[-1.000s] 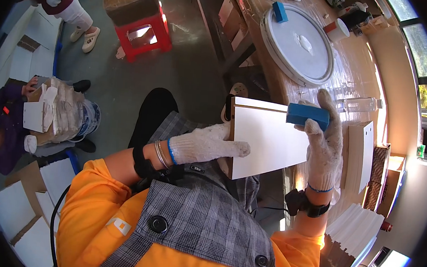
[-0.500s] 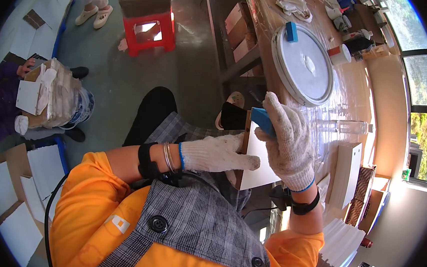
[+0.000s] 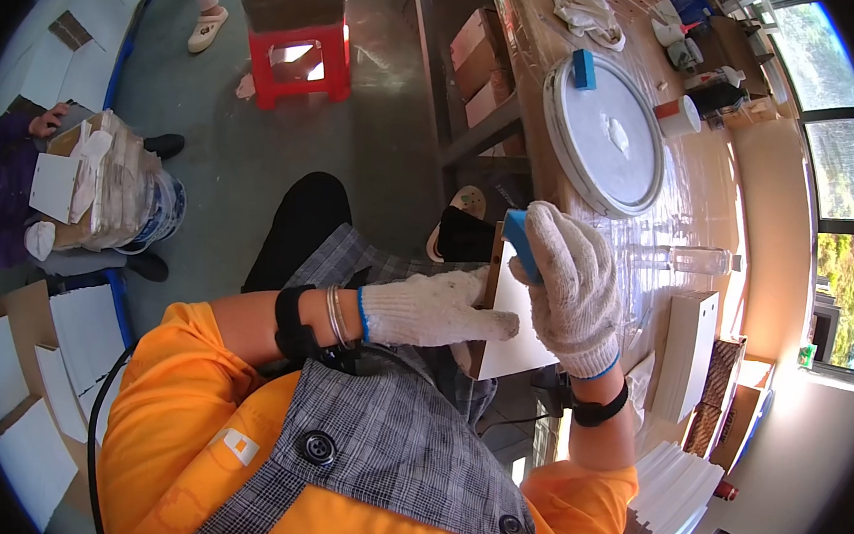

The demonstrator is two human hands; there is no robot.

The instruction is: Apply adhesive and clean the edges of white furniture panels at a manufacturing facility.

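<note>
My left hand, in a white knit glove, grips a white panel with a brown edge, its thumb laid along the near side. The panel stands tilted over my lap. In my right hand, gloved too, is a small blue block at the panel's far end; the fingers are bent round it. Whether the block touches the panel is hidden by the hand. Beyond, a round grey lid or tub rests on the table with a second blue block on its rim.
The film-covered table runs along my right, with a clear bottle, a white cup and stacked white panels. A red stool stands ahead. At left, a co-worker's hand is by a wrapped stack.
My right hand has come slightly nearer to me with the blue block, and its fingers are more bent. My left hand holds its place. A person at the far left has stepped.
</note>
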